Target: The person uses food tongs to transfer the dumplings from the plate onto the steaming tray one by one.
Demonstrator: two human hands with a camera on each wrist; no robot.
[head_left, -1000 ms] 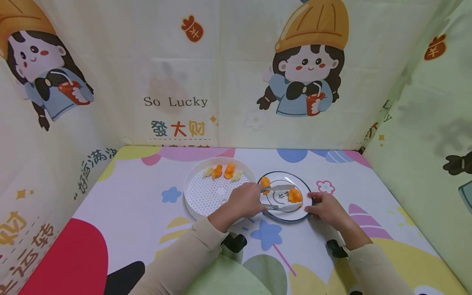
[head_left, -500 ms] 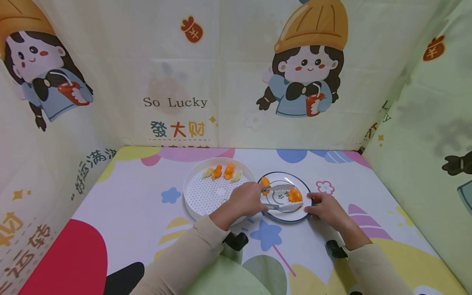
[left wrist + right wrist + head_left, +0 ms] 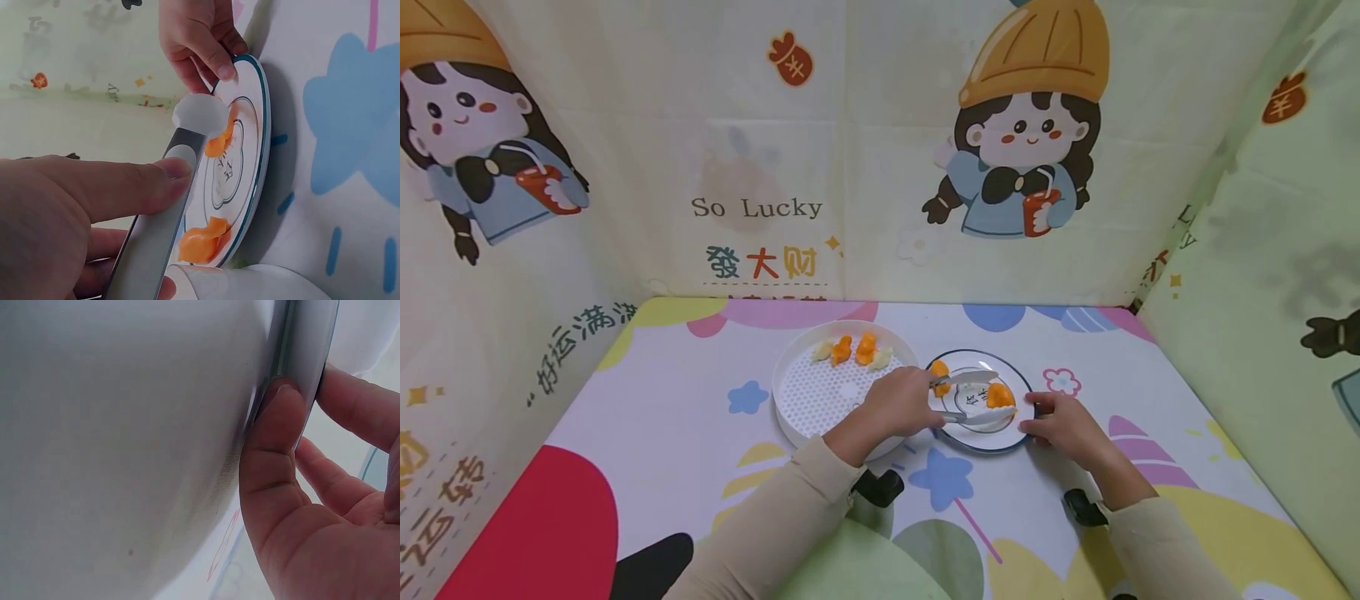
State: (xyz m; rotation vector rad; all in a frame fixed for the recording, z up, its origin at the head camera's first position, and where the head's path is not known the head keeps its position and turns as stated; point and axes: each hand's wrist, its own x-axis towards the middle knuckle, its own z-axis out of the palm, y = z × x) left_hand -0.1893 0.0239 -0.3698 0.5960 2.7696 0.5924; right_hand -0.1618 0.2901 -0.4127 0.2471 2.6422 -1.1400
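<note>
The left hand (image 3: 901,406) squeezes the tongs (image 3: 967,397) around an orange piece (image 3: 999,395) at 3 o'clock on the plate (image 3: 981,442). The right hand (image 3: 1064,427) pinches the plate's rim at 4 o'clock.

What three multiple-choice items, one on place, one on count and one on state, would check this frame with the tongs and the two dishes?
1. Where do the orange pieces nearest the tongs lie?
A. on the blue-rimmed plate
B. on the bare mat
C. in a cup

2. How many orange pieces are on that plate?
A. none
B. two
C. five

3. What is the right hand doing?
A. lifting the white tray
B. resting flat away from the dishes
C. holding the plate's rim

Answers: 1 A, the left hand holds the tongs over the plate; 2 B, the left wrist view shows two; 3 C, its fingers grip the rim.
</note>
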